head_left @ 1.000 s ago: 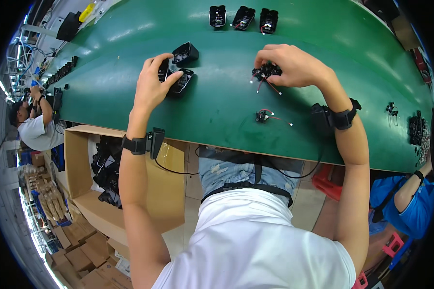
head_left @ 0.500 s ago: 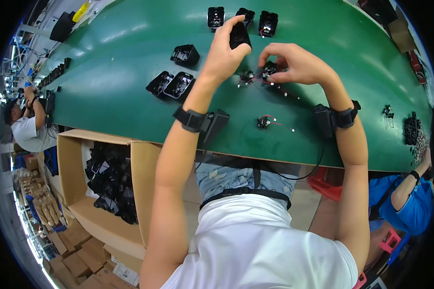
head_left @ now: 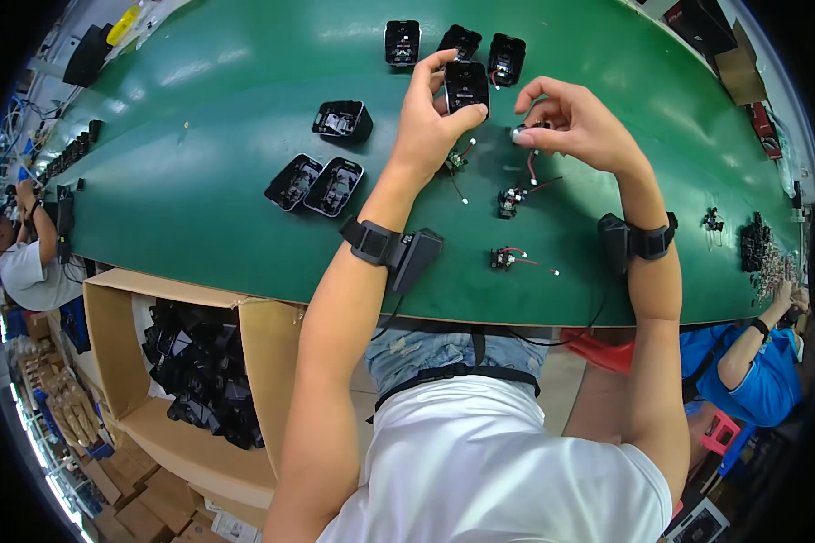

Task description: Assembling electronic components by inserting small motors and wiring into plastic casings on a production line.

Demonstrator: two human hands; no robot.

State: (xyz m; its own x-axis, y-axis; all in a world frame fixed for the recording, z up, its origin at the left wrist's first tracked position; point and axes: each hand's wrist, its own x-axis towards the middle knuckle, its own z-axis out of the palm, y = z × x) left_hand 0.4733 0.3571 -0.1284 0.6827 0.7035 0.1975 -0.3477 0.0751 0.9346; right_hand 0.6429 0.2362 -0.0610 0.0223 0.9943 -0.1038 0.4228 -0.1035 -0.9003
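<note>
My left hand (head_left: 427,116) grips a black plastic housing (head_left: 467,83) by its sides, tilted so one broad face shows. To the right of it, my right hand (head_left: 581,128) pinches a small black component (head_left: 529,132) above the table, with a red wire and white connector hanging below. Under and between my hands lie a wired component with a green board (head_left: 455,163) and a black wired component (head_left: 509,203). Another wired component (head_left: 502,259) rests nearer to me. Beyond my left hand stand three open housings, one of them a housing (head_left: 507,60) with a red wire.
Several open black housings (head_left: 342,121) sit left on the green table (head_left: 208,181). A cardboard box (head_left: 272,380) of black parts stands at the near left. A thin-wired part (head_left: 714,220) and a small-parts pile (head_left: 768,258) lie right. Two people work at either end.
My left hand has turned the housing, showing its broad face. My right hand has lifted one component off the cluster, and the remaining ones lie apart. The whole view has shifted slightly.
</note>
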